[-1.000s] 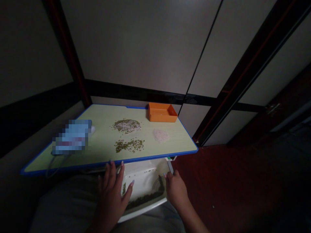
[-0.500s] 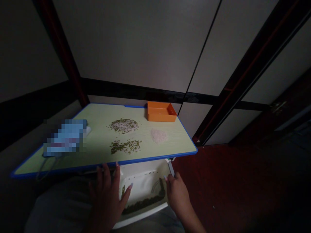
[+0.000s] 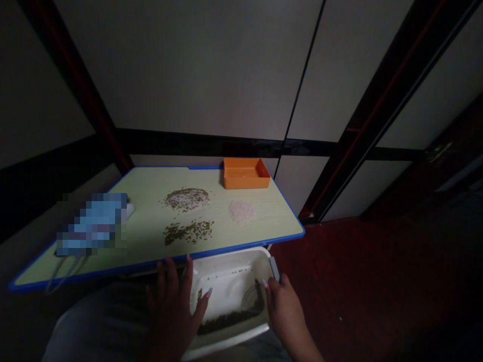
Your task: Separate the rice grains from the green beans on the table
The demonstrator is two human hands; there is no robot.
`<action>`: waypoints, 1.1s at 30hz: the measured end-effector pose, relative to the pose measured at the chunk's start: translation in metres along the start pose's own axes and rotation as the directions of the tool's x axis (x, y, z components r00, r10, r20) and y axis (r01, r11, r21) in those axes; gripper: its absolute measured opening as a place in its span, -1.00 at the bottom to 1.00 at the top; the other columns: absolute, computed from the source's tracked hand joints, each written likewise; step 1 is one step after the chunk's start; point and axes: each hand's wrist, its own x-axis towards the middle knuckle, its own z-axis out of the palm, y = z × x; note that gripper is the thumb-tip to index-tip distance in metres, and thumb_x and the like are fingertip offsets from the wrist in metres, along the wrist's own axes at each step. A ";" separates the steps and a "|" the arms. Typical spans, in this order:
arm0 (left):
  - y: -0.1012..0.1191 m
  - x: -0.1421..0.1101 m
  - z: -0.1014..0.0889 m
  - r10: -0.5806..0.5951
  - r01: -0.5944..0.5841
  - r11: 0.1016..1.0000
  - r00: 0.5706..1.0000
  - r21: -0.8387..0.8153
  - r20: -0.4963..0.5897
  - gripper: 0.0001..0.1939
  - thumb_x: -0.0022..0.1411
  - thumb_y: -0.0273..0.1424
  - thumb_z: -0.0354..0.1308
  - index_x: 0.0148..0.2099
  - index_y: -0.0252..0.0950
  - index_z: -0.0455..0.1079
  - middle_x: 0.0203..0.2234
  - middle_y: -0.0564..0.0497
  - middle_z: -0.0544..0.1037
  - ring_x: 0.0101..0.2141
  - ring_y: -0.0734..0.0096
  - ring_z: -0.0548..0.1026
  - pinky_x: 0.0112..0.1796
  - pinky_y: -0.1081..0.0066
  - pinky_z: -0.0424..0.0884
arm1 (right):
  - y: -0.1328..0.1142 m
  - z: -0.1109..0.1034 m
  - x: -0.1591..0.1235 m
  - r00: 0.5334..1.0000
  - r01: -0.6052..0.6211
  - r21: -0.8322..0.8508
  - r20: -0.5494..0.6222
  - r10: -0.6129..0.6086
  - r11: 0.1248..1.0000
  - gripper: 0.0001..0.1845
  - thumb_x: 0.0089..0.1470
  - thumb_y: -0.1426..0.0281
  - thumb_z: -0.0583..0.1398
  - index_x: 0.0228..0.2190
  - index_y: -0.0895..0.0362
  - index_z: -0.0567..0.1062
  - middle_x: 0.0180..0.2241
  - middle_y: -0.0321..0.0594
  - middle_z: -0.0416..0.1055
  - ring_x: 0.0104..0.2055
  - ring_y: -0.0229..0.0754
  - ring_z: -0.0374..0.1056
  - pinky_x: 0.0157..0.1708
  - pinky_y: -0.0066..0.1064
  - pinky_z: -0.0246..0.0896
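Note:
A white plastic basin point(image 3: 222, 294) rests on my lap, under the front edge of the table. Dark green bits point(image 3: 230, 319) lie along its near side, with a few specks on the far wall. My right hand point(image 3: 286, 307) is closed round the basin's right rim, thumb inside. On the left side, my left hand point(image 3: 174, 306) has its fingers spread, the thumb over the basin's inside and the fingertips close to the table edge. Whether its palm presses on the left rim is hidden.
The pale table point(image 3: 143, 201) has a blue edge. On it are a mixed pile of pale and green grains point(image 3: 187, 199), a green pile point(image 3: 188, 231), a pale pile point(image 3: 242, 211), an orange box point(image 3: 246, 182) and a blurred blue object point(image 3: 92, 224). Cabinet panels point(image 3: 188, 75) stand behind.
The basin and both hands have shifted slightly to the right relative to the table. My view has tilted a little. The piles and the orange box stay in place on the table.

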 end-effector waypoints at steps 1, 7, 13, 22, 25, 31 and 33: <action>0.000 0.001 0.000 0.013 -0.013 1.000 1.000 0.003 -0.005 -0.29 0.31 -0.19 -0.07 0.42 -0.31 -0.09 0.42 -0.39 -0.21 0.41 -0.14 -0.30 0.23 -0.31 -0.07 | 0.001 0.002 0.000 1.000 0.001 0.019 -0.005 -0.001 1.000 -0.57 0.35 0.34 -0.08 -0.25 0.11 0.57 -0.16 -0.02 0.40 -0.22 -0.13 0.45 -0.22 -0.42 0.22; -0.006 0.004 -0.002 0.032 -0.032 0.999 0.999 0.028 0.005 -0.33 0.33 -0.17 -0.12 0.39 -0.37 0.02 0.41 -0.44 -0.19 0.40 -0.20 -0.33 0.21 -0.33 -0.05 | -0.004 0.009 0.007 0.999 0.016 0.105 -0.046 -0.011 0.994 -0.58 0.35 0.34 -0.08 -0.28 0.13 0.56 -0.17 -0.04 0.39 -0.23 -0.17 0.43 -0.20 -0.46 0.20; -0.011 0.006 -0.002 0.018 -0.018 1.000 0.999 0.000 0.026 -0.34 0.31 -0.18 -0.08 0.38 -0.32 0.05 0.41 -0.40 -0.12 0.40 -0.21 -0.30 0.19 -0.37 -0.04 | -0.009 0.015 0.015 0.997 0.045 0.158 -0.070 -0.034 0.986 -0.59 0.34 0.35 -0.06 -0.31 0.15 0.55 -0.20 -0.06 0.40 -0.22 -0.17 0.42 -0.17 -0.46 0.20; -0.025 0.003 0.006 0.081 -0.081 0.997 0.996 0.019 -0.027 -0.40 0.31 -0.26 -0.07 0.35 -0.30 0.14 0.39 -0.33 -0.01 0.40 -0.20 -0.34 0.21 -0.30 0.01 | -0.014 0.025 0.019 0.995 0.067 0.195 -0.087 -0.051 0.979 -0.58 0.34 0.33 -0.06 -0.31 0.17 0.55 -0.17 -0.02 0.39 -0.21 -0.14 0.42 -0.16 -0.43 0.21; -0.029 0.003 0.014 0.158 -0.156 0.987 0.981 0.024 -0.110 -0.34 0.30 -0.28 -0.05 0.40 -0.29 0.00 0.41 -0.36 -0.13 0.40 -0.25 -0.36 0.19 -0.31 0.05 | -0.013 0.027 0.022 0.995 0.065 0.216 -0.086 -0.047 0.974 -0.57 0.34 0.32 -0.07 -0.33 0.17 0.54 -0.20 -0.01 0.38 -0.20 -0.12 0.42 -0.14 -0.40 0.22; -0.030 0.003 0.016 0.203 -0.206 0.979 0.966 -0.001 -0.162 -0.16 0.28 -0.30 0.01 0.45 -0.05 -0.38 0.44 -0.24 -0.29 0.39 -0.29 -0.36 0.16 -0.36 0.09 | -0.010 0.030 0.025 0.991 0.092 0.245 -0.119 -0.064 0.965 -0.56 0.33 0.32 -0.07 -0.36 0.16 0.54 -0.20 0.00 0.37 -0.21 -0.10 0.42 -0.17 -0.39 0.23; -0.029 0.001 0.014 0.188 -0.192 0.981 0.971 -0.012 -0.147 -0.17 0.28 -0.30 0.00 0.45 -0.03 -0.39 0.44 -0.23 -0.26 0.39 -0.30 -0.33 0.16 -0.36 0.10 | -0.010 0.030 0.025 0.990 0.100 0.235 -0.124 -0.072 0.967 -0.56 0.32 0.32 -0.07 -0.36 0.16 0.54 -0.21 -0.01 0.37 -0.22 -0.11 0.41 -0.17 -0.39 0.24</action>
